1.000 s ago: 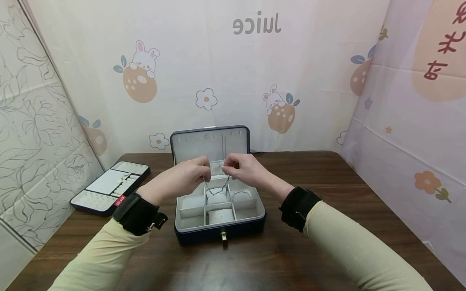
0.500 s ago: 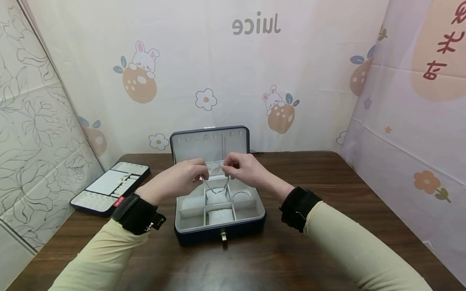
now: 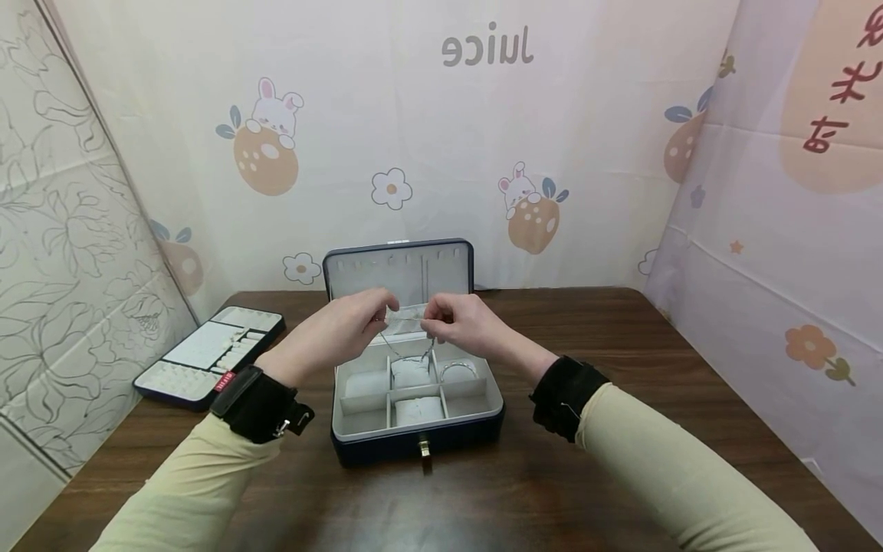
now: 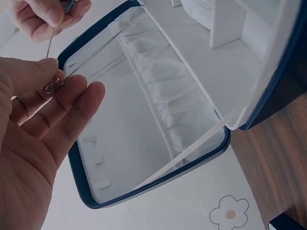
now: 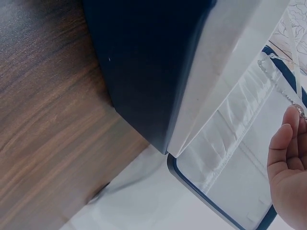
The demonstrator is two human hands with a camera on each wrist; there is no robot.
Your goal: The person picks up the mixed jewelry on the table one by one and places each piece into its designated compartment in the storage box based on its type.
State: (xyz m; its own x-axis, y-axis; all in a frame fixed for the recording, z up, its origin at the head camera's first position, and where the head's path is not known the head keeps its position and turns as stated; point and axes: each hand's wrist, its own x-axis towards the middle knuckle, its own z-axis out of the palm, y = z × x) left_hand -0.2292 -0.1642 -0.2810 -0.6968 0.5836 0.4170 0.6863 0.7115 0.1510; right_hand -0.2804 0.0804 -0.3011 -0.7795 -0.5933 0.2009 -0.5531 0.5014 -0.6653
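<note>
A thin silver chain bracelet (image 3: 393,347) hangs in a curve between my two hands, above the jewelry box (image 3: 451,433). My left hand (image 3: 339,328) pinches one end between thumb and forefinger. In the left wrist view, a small clasp (image 4: 52,86) shows at those fingertips, the other fingers held out straighter. My right hand (image 3: 469,322) pinches the other end; a bit of teal shows at its fingertips in the left wrist view. A fine strand also runs straight between the hands. The blue box stands with its lid (image 3: 375,276) up, its compartments below my hands.
A round bracelet (image 3: 458,371) lies in the box's back right compartment. White cushions (image 3: 417,410) fill some of the other compartments. To the left, a jewelry tray (image 3: 200,349) with ring rolls lies on the brown table (image 3: 572,330). A patterned curtain hangs behind.
My left hand has shifted slightly left and up, its fingers loosening from a tighter curl. The fine strand between the hands now shows straight. My right hand has barely moved.
</note>
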